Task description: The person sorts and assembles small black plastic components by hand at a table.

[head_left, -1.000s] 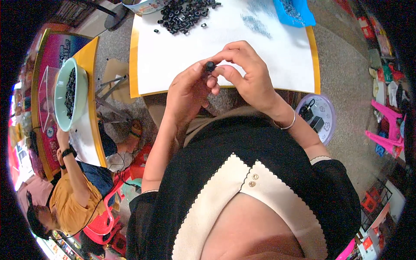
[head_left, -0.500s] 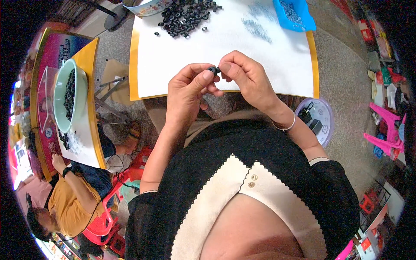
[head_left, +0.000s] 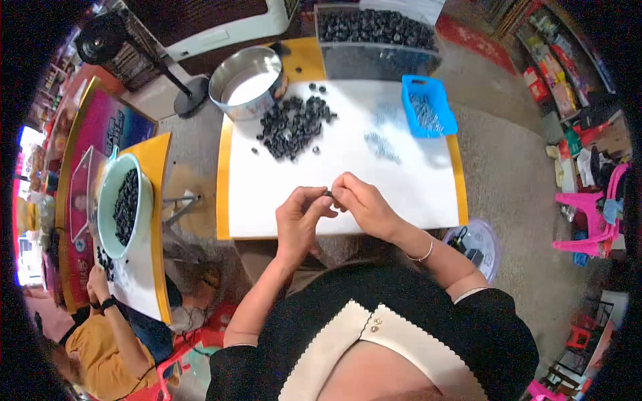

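Across the middle of the frame we saw a white table [head_left: 267,200] with yellow edges, bending with the lens; at the left of the frame stood a second white and yellow table [head_left: 150,267], where another person in an orange top [head_left: 100,354] sat in the lower left corner, one hand near loose black pieces; above the main table, at the top centre, lay a clear bin [head_left: 378,43] filled with dark parts, and to its left a steel bowl [head_left: 249,81] sat at the table's upper left corner; on the second table a pale green bowl [head_left: 107,200] held more black pieces; a blue basket [head_left: 428,103] of small metal bits rested at the upper right of the white top, with a faint scatter of metal bits [head_left: 381,144] just left of it; a pile of black parts [head_left: 294,123] spread beside the steel bowl (a few strays lay apart from it). Low in the centre of the frame, near the table's front edge, our left hand [head_left: 297,224] and right hand [head_left: 361,207] met fingertip to fingertip; both were closed in a pinch on one small black part [head_left: 328,194], held between them just above the white top, well apart from the pile; a thin bracelet [head_left: 422,254] circled the right wrist.
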The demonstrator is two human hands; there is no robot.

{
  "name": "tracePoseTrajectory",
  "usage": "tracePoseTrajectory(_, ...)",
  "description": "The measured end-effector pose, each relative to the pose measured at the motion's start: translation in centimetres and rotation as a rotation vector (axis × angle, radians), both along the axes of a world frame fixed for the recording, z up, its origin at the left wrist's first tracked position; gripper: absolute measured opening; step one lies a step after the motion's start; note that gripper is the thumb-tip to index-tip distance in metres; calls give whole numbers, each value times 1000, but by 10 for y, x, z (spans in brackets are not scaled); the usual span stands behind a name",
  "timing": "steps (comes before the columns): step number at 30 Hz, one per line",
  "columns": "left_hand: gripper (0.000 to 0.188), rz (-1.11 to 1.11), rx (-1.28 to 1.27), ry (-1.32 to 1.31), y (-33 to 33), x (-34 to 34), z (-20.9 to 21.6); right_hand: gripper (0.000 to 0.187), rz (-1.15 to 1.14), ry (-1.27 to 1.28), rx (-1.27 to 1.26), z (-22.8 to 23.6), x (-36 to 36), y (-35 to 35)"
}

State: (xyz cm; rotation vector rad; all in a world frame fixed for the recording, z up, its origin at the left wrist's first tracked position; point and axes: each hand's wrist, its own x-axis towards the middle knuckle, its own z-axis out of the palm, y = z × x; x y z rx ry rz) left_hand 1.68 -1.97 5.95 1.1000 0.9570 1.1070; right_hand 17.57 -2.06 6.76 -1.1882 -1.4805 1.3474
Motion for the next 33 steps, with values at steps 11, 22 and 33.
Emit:
tracePoseTrajectory(11, 23, 66, 4, -42, 65, -10, -14, 17, -372, -345, 362, 46, 54, 160)
tracePoseTrajectory(22, 18, 235, 0, 90, 63, -25, -53, 21, -677, -941, 509, 60, 98, 388)
tracePoseTrajectory(33, 16, 180, 23, 32, 68, -24, -54, 17, 80, -725, 834, 21, 16, 240)
